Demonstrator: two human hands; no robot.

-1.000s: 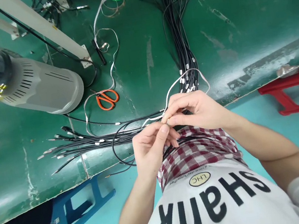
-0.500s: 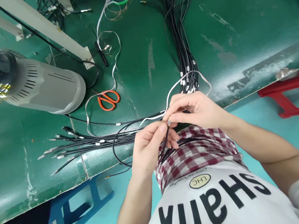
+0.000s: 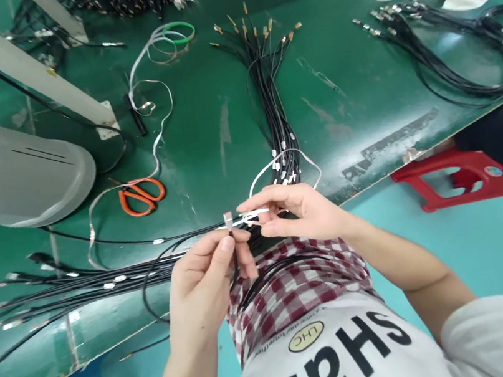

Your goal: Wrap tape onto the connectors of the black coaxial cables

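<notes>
Two hands working | left hand (image 3: 203, 277) pinching black cable (image 3: 233, 263) just under metal tip (image 3: 228, 219) | right hand (image 3: 299, 209) pinching white tie (image 3: 255, 214) | best: hold tip steady, keep tie taut.

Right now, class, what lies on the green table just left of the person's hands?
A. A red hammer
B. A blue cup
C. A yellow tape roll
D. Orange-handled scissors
D: the orange-handled scissors lie flat on the green table, left of the left hand and the right hand.

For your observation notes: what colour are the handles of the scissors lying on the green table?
Orange: the scissors show clearly in the head view, left of the hands.
</notes>
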